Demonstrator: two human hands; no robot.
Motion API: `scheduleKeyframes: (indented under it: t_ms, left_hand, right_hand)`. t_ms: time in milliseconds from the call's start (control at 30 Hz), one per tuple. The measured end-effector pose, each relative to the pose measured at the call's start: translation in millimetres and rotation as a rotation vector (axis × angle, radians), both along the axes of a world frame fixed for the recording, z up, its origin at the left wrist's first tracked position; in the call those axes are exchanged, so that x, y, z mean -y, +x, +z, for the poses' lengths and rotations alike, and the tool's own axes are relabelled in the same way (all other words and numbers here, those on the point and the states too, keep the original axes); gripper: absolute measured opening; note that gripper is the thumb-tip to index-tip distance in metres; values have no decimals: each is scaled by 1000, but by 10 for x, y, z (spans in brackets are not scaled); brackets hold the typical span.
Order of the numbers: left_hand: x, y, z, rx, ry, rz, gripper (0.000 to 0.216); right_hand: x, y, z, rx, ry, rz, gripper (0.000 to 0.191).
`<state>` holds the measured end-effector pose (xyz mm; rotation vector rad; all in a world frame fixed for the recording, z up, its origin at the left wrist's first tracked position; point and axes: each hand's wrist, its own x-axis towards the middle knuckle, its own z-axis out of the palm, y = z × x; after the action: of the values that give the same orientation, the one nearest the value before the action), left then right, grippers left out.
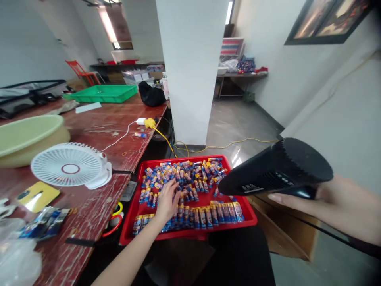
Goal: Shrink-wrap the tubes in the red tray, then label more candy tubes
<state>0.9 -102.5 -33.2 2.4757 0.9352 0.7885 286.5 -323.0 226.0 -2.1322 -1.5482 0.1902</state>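
Observation:
My right hand (324, 202) grips a black hair dryer (268, 171) by its handle, with the nozzle toward the red tray (251, 218). Small tubes with blue-and-pink wraps and yellow ends fill much of that tray. Along its near side, a row of tubes (205, 217) stands closely packed, while a loose pile of tubes (169, 172) lies jumbled farther back. My left hand (168, 198) rests over the middle of the tubes, fingers stretched forward and slightly apart, touching some of them. My left forearm hides part of the row.
Left of the tray is a worn red table (119, 151) bearing a white fan (71, 165), a pale green basin (35, 135) and a green crate (104, 94). Scissors (114, 226) hang by its edge. A cardboard box (288, 226) stands right; a pillar (192, 71) rises behind.

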Motion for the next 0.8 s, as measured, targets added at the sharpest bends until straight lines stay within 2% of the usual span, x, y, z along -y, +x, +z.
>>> scheduleKeyframes:
  t_ms: [100, 200, 267, 367, 500, 700, 767, 800]
  left_hand:
    - [424, -46, -38, -95, 39, -240, 52]
    - [747, 142, -142, -180, 90, -448, 69]
    - [865, 301, -213, -218, 110, -483, 67]
    - [923, 451, -260, -239, 124, -454, 63]
    - [779, 527, -189, -208, 122, -376, 60]
    - [-13, 790, -40, -147, 97, -52, 53]
    - [-123, 863, -6, -136, 113, 12, 58]
    - [-91, 890, 8, -133, 129, 9, 61]
  right_hand:
    - [-63, -156, 60, -106, -124, 101, 42]
    - [-89, -220, 88, -104, -109, 96, 44]
    - [-66, -207, 106, -81, -121, 68, 43]
    - [19, -159, 133, -70, -147, 37, 41]
    - [165, -110, 90, -130, -155, -17, 39]
    - [352, -30, -147, -232, -21, -90, 33]
    - [409, -20, -191, -241, 19, -159, 28]
    - [440, -20, -196, -249, 56, -209, 25]
